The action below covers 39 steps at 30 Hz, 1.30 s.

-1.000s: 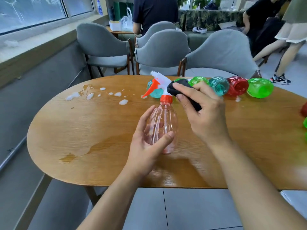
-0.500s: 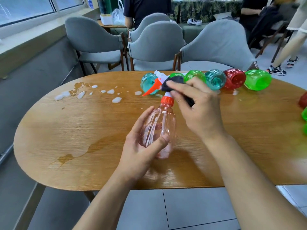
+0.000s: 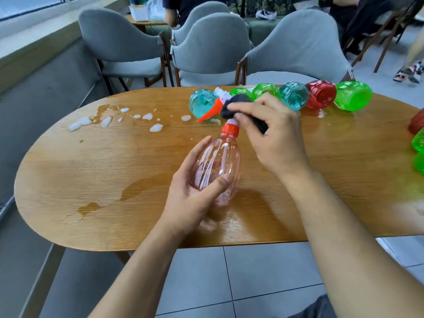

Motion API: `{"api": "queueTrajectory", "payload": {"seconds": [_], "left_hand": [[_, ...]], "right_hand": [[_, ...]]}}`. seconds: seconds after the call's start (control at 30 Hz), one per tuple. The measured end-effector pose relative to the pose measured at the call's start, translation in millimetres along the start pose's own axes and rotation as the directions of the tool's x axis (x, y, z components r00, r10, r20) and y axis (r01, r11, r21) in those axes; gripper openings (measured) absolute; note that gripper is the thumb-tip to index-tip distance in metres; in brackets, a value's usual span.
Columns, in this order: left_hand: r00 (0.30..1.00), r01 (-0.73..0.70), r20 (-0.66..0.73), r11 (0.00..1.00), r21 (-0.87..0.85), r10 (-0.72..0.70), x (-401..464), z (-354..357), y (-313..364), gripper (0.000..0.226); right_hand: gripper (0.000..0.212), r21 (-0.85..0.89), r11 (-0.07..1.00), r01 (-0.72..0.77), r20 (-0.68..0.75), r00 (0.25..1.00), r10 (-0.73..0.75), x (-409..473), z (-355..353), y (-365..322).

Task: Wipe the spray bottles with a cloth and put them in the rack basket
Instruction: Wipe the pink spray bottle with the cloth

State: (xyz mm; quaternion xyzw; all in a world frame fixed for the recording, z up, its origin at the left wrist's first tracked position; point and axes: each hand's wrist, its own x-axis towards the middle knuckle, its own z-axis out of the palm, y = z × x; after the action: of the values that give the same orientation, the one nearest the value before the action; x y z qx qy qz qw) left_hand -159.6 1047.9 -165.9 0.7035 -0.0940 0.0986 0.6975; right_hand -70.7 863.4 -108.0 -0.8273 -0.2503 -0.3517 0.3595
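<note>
My left hand (image 3: 190,198) grips the body of a clear pink spray bottle (image 3: 218,166), tilted away from me over the wooden table (image 3: 91,171). Its red collar and orange trigger point toward the far side. My right hand (image 3: 273,136) pinches a dark cloth (image 3: 236,106) and presses it against the bottle's white spray head. Behind them several bottles lie in a row on the table: a teal one (image 3: 202,102), green ones (image 3: 266,90), another teal (image 3: 294,96), a red one (image 3: 321,94) and a bright green one (image 3: 353,95). No rack basket is in view.
White foam blobs (image 3: 128,118) and a wet streak (image 3: 110,198) mark the table's left half. More red and green bottles (image 3: 418,138) sit at the right edge. Grey chairs (image 3: 211,49) stand behind the table, with people seated farther back.
The camera has tipped down and drawn closer. My right hand with the cloth has shifted slightly over the spray head; my left hand keeps the same grip on the bottle.
</note>
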Motion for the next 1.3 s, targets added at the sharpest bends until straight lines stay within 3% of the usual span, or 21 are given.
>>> {"api": "queueTrajectory", "payload": {"seconds": [0.1,0.23,0.27,0.4,0.43,0.53,0.6,0.77,0.83,1.03,1.17,1.23,1.3], "left_hand": [[1.0,-0.012,0.025,1.0,-0.01,0.012,-1.1,4.3,1.4,0.078],[1.0,-0.019,0.008,1.0,0.014,0.019,0.1,3.1,1.0,0.078],[1.0,-0.019,0.011,1.0,0.022,0.019,0.1,2.4,0.9,0.079],[0.998,-0.025,0.064,0.999,0.035,0.023,-2.9,3.8,1.4,0.082],[0.998,-0.026,0.062,0.999,0.034,0.024,-3.2,4.3,0.6,0.082],[0.999,-0.026,0.029,0.998,0.052,0.025,-1.8,2.5,-1.7,0.086],[1.0,-0.029,0.013,0.998,0.051,0.028,-1.3,1.4,-1.0,0.086],[0.999,-0.045,0.025,0.998,0.036,0.045,-2.6,3.5,1.3,0.08],[0.999,-0.044,0.027,0.998,0.038,0.043,-3.2,0.9,0.2,0.081],[0.999,-0.047,0.02,0.998,0.044,0.046,-2.8,-3.3,1.8,0.08],[0.998,-0.035,0.049,0.998,0.052,0.033,-1.8,-3.9,0.8,0.081],[0.996,-0.028,0.082,0.999,0.047,0.024,-3.0,-4.0,1.5,0.081],[0.992,-0.019,0.127,0.999,0.046,0.013,-4.2,-2.4,2.4,0.081]], "right_hand": [[0.025,-0.041,0.998,-0.048,-0.129,0.991,0.042,-0.5,1.8,-5.3],[0.024,-0.017,0.99,0.142,0.052,0.989,-0.141,-1.3,3.6,-12.1],[0.024,-0.031,0.989,0.146,0.042,0.989,-0.144,-1.3,3.8,-12.6],[0.025,-0.108,0.994,-0.019,-0.185,0.983,-0.001,2.0,1.0,-12.1],[0.025,-0.116,0.993,-0.002,-0.162,0.987,-0.017,2.1,1.3,-13.9],[0.024,-0.103,0.975,0.198,0.086,0.978,-0.19,-2.3,8.4,-23.2],[0.024,-0.1,0.963,0.248,0.142,0.962,-0.233,-3.0,10.8,-25.0],[0.025,-0.104,0.993,-0.057,-0.193,0.98,0.036,4.4,3.2,-1.4],[0.024,-0.081,0.994,-0.067,-0.154,0.987,0.054,2.9,3.3,5.0],[0.022,0.019,0.995,0.102,0.021,0.995,-0.103,0.3,1.6,2.7],[0.023,-0.004,0.993,-0.121,-0.085,0.989,0.12,6.3,1.9,14.7],[0.024,0.109,0.967,-0.229,-0.127,0.962,0.242,12.5,-4.9,21.5],[0.024,0.209,0.947,-0.245,-0.083,0.96,0.266,18.1,-11.6,23.0]]}}
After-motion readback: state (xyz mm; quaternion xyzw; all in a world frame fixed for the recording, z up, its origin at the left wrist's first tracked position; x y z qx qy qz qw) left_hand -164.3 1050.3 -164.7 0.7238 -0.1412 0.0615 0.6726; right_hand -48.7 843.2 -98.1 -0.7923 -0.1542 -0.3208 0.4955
